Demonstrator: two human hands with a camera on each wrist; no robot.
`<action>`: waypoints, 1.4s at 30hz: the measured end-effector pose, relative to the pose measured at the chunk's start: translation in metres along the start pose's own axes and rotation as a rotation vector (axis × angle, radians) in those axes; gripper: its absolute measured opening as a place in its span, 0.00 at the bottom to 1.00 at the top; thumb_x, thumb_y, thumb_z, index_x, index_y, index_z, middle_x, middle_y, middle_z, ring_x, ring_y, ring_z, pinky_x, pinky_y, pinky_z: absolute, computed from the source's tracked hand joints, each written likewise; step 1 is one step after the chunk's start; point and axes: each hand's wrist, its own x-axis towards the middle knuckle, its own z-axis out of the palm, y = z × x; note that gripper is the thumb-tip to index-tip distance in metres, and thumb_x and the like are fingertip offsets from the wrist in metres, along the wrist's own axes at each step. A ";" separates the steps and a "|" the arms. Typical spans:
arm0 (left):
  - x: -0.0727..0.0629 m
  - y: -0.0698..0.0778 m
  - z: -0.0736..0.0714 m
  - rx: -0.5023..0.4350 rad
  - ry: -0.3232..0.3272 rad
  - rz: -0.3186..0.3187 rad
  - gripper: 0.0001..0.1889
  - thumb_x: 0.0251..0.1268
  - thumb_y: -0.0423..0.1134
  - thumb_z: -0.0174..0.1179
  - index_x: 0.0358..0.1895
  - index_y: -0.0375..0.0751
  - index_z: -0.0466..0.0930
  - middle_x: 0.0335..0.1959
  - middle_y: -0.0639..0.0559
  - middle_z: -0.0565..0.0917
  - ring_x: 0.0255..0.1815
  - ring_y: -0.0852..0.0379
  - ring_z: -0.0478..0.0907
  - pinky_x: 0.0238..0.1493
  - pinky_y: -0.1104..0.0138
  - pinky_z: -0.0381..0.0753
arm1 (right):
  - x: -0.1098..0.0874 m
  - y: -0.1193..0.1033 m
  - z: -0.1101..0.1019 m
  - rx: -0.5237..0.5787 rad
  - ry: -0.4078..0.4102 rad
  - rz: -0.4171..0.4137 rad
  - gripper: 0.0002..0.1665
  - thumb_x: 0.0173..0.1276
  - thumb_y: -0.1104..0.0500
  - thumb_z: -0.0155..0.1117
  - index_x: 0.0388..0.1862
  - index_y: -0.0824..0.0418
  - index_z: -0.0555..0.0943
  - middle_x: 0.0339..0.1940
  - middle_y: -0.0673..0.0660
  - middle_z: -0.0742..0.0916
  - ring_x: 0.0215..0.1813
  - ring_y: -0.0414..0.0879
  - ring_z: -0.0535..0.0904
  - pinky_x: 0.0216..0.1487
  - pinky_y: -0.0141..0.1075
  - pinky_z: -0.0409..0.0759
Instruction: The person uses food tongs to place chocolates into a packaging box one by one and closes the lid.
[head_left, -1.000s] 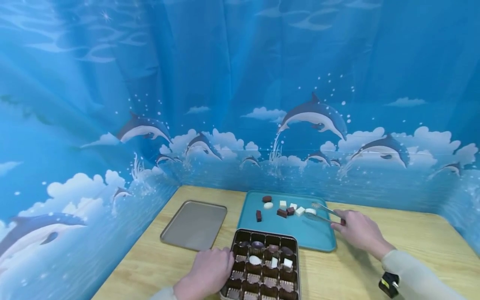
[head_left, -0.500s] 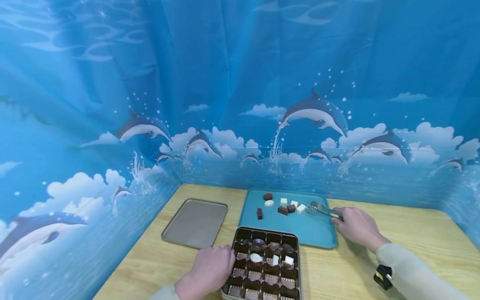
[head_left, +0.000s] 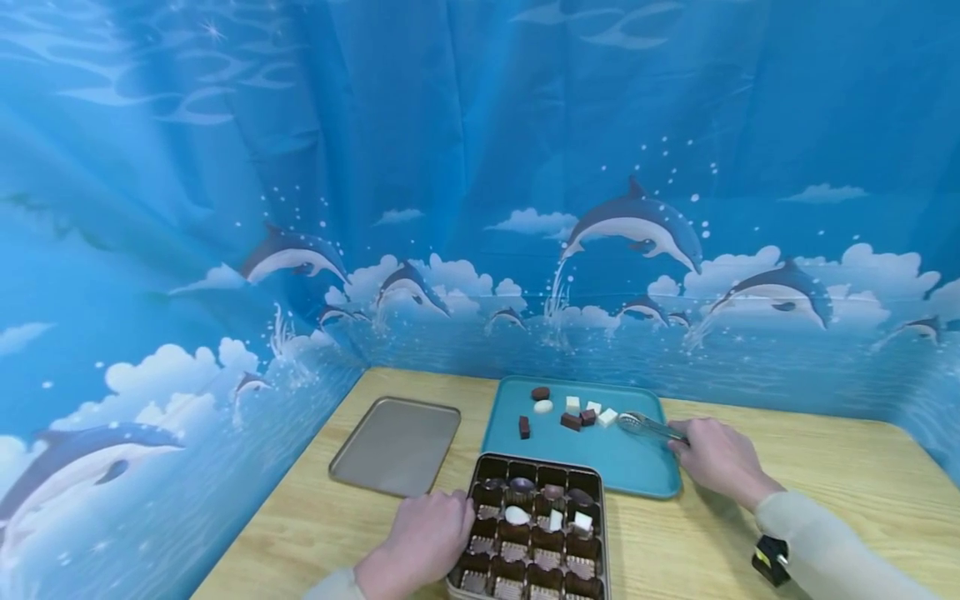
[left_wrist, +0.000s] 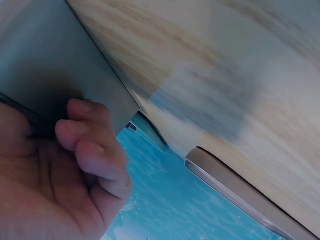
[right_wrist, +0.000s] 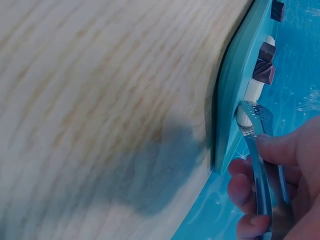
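My right hand [head_left: 716, 457] holds metal tongs [right_wrist: 259, 167] with perforated tips, over the right part of the teal tray [head_left: 622, 473]. Between the tong tips is a white piece of chocolate [right_wrist: 244, 118], mostly covered by them in the head view. Beside them on the tray lie white cubes, a white oval [head_left: 543, 407] and several dark brown chocolates [head_left: 571, 422]. My left hand [head_left: 423, 533], fingers curled, grips the left side of a divided chocolate box [head_left: 604, 542]. Dark chocolates sit in its far row. A white oval [head_left: 516, 515] and two white pieces [head_left: 582, 522] sit in the second row.
A flat grey-brown metal tray [head_left: 396, 446] lies on the wooden table [head_left: 300, 533] to the left, behind the left hand. The box stands close in front of the teal tray. A blue dolphin curtain [head_left: 465, 208] hangs along the back and left table edges.
The tongs have closed around the white piece at the right of the teal tray. My left hand stays at the box's side, and the view has shifted slightly.
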 end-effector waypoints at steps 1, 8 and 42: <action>0.000 0.000 0.000 0.001 0.004 0.002 0.19 0.76 0.43 0.51 0.21 0.46 0.72 0.14 0.50 0.76 0.15 0.49 0.77 0.13 0.59 0.69 | -0.001 0.001 0.000 0.003 0.001 -0.006 0.23 0.69 0.58 0.65 0.61 0.66 0.81 0.19 0.51 0.79 0.15 0.43 0.58 0.17 0.38 0.59; -0.001 0.000 -0.002 0.002 0.004 0.007 0.18 0.76 0.43 0.52 0.22 0.46 0.72 0.14 0.50 0.76 0.15 0.49 0.77 0.14 0.59 0.70 | -0.005 0.001 -0.003 -0.003 0.008 -0.019 0.23 0.70 0.58 0.65 0.61 0.66 0.81 0.15 0.48 0.75 0.14 0.41 0.59 0.16 0.37 0.59; -0.001 0.001 -0.005 0.002 -0.011 0.002 0.18 0.76 0.44 0.51 0.23 0.46 0.73 0.14 0.52 0.74 0.14 0.52 0.74 0.14 0.62 0.68 | -0.050 -0.093 -0.041 0.035 0.122 -0.297 0.18 0.65 0.58 0.71 0.54 0.60 0.86 0.48 0.58 0.91 0.17 0.29 0.63 0.23 0.28 0.68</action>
